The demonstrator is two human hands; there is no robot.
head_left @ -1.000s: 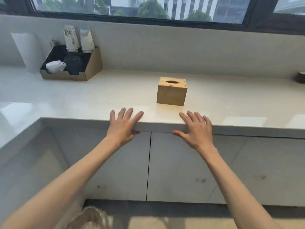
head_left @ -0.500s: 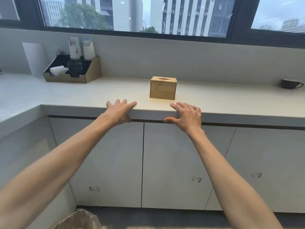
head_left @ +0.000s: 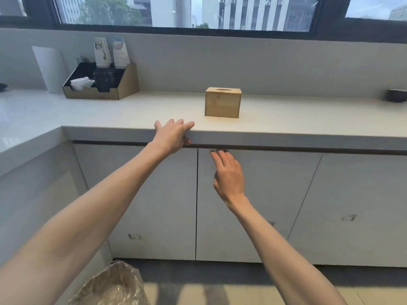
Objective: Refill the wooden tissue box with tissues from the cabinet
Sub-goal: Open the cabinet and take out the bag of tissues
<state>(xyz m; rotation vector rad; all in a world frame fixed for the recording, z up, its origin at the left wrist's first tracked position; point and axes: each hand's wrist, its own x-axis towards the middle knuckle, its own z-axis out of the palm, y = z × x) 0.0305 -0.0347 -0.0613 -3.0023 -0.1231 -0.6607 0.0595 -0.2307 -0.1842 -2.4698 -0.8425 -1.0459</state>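
At the near bottom edge there is a bin lined with clear plastic (head_left: 114,287) on the floor, between the 2 bare forearms that reach forward. A little farther, the right hand (head_left: 229,175) is in front of the upper part of the middle cabinet door (head_left: 253,205), with the fingers (head_left: 217,157) straight, lying close together and pointing up toward the dark gap under the worktop; it holds nothing. Whether the fingertips already touch the door, I cannot tell. The left hand (head_left: 172,134) rests on the front edge of the worktop (head_left: 308,133), fingers spread flat on the top and the thumb under the lip, also empty. The doors have no visible handle, so I judge that the step in hand is to open the cabinet by hooking the fingertips behind the top edge of the door in that gap. To do it well, the right hand should take the door near its free side beside the vertical seam (head_left: 196,205), pull straight outward, and the left hand can steady the body on the worktop. Farther back, the wooden tissue box (head_left: 222,104) stands upright on the worktop, near the front edge, and no tissue shows in its slot. At the far left against the wall stands a cardboard organizer (head_left: 123,89).
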